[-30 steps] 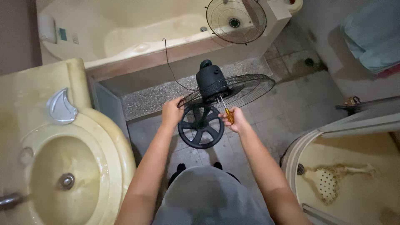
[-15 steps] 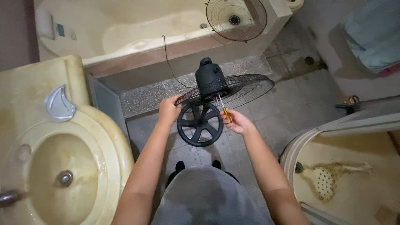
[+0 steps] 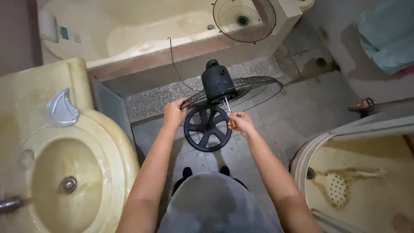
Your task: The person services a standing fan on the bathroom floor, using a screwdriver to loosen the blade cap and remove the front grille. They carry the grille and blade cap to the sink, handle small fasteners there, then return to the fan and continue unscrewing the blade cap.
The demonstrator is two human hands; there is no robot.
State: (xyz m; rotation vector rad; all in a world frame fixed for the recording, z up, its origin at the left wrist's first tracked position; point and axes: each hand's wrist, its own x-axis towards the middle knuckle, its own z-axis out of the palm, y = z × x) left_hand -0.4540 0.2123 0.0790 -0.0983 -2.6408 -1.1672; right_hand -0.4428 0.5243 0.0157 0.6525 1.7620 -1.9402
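A black pedestal fan stands on the tiled floor below me, its round base [image 3: 207, 128] under its dark motor housing [image 3: 218, 83] and rear wire guard [image 3: 250, 92]. My left hand [image 3: 174, 114] grips the left rim of that guard. My right hand [image 3: 242, 123] is closed on an orange-handled screwdriver [image 3: 230, 115], whose metal shaft points up toward the back of the motor housing. A black cord runs from the fan up over the bathtub edge.
The fan's detached front guard [image 3: 244, 19] leans in the corner of the cream bathtub [image 3: 129, 30]. A stained sink [image 3: 56, 172] is at the left, another basin [image 3: 358, 185] at the right. A small dark object [image 3: 364, 104] lies on the floor.
The view has shifted slightly. Both hands stay on the fan, with the screwdriver still against the motor housing.
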